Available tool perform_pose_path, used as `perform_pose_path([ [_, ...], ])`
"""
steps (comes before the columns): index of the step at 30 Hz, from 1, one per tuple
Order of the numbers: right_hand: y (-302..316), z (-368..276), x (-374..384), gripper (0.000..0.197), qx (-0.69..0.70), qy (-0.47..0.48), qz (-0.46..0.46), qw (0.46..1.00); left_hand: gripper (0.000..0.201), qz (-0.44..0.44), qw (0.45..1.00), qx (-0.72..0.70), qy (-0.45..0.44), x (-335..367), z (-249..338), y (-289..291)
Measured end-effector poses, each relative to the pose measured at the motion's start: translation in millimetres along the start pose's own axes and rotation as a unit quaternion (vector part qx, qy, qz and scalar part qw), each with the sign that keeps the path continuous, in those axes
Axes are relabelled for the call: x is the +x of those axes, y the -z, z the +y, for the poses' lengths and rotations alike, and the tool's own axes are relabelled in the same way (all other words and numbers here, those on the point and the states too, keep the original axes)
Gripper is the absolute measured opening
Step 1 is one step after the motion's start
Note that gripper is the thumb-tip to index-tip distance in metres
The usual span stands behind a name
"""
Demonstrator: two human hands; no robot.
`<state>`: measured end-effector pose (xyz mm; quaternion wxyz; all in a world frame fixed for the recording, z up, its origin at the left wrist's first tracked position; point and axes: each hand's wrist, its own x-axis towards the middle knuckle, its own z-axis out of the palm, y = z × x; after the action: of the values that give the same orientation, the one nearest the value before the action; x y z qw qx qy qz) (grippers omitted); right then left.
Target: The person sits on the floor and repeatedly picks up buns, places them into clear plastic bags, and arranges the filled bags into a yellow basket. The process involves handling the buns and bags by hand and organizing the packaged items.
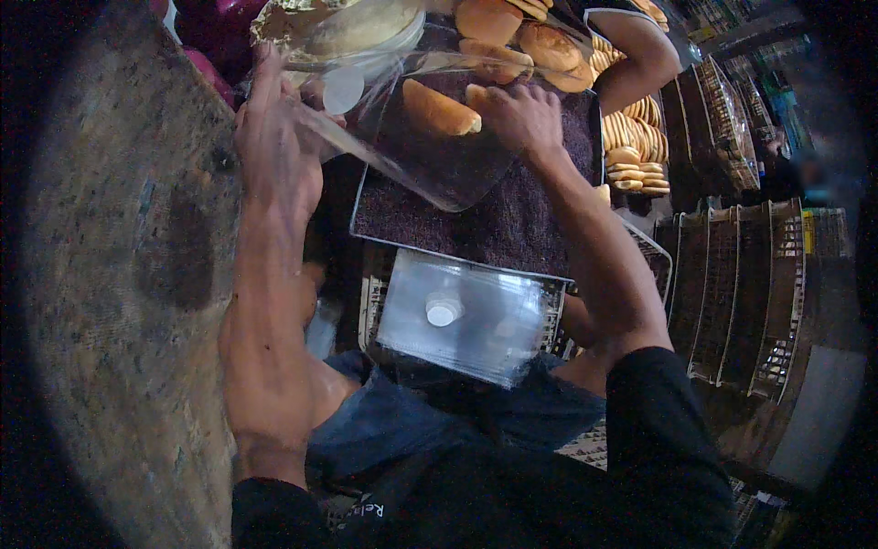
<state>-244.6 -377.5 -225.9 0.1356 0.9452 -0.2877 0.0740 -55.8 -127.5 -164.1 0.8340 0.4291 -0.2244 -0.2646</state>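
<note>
My left hand [277, 137] is raised at the upper left, its fingers closed on a clear plastic bag [434, 178] that stretches to the right. A round white patch [344, 89] shows on the film near those fingers. A golden bread roll [437, 108] lies between my hands over a dark, cloth-like tray surface [430, 224]. Farther right, my right hand [529, 119] reaches in with fingers bent round a small bread bun [476, 94], mostly hidden by them. More buns [553, 55] sit just beyond it.
Close to my lap, a stack of clear bags [494, 316] with a round white piece [444, 311] rests on a crate. Another person's arm [636, 59] comes in at upper right, beside rows of flat buns [633, 142]. Crates [732, 293] stand right; a worn board [137, 274] spans the left.
</note>
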Motion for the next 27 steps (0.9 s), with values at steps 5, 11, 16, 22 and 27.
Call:
perform_pose_path([
  [5,-19.0,14.0,-104.8,0.042,0.257,-0.203,0.13,0.936,0.032,0.091,0.993,-0.024,0.066,-9.6,16.1,-36.4],
  [11,-10.6,47.2,-132.3,0.044,0.282,-0.287,0.067,0.913,0.033,0.074,0.994,0.033,0.069,-10.9,11.8,-38.6],
  [16,38.3,86.8,-153.1,0.057,0.253,-0.319,-0.023,0.913,0.037,0.073,0.993,0.022,0.087,-10.4,-9.5,-50.1],
  [22,37.3,69.5,-142.4,0.064,0.034,-0.293,-0.054,0.954,0.035,0.069,0.993,0.013,0.093,-13.9,-8.4,-52.6],
  [27,71.2,-13.0,-20.0,0.054,0.095,-0.106,0.025,0.989,0.035,0.097,0.99,-0.044,0.092,-7.3,12.1,-22.9],
])
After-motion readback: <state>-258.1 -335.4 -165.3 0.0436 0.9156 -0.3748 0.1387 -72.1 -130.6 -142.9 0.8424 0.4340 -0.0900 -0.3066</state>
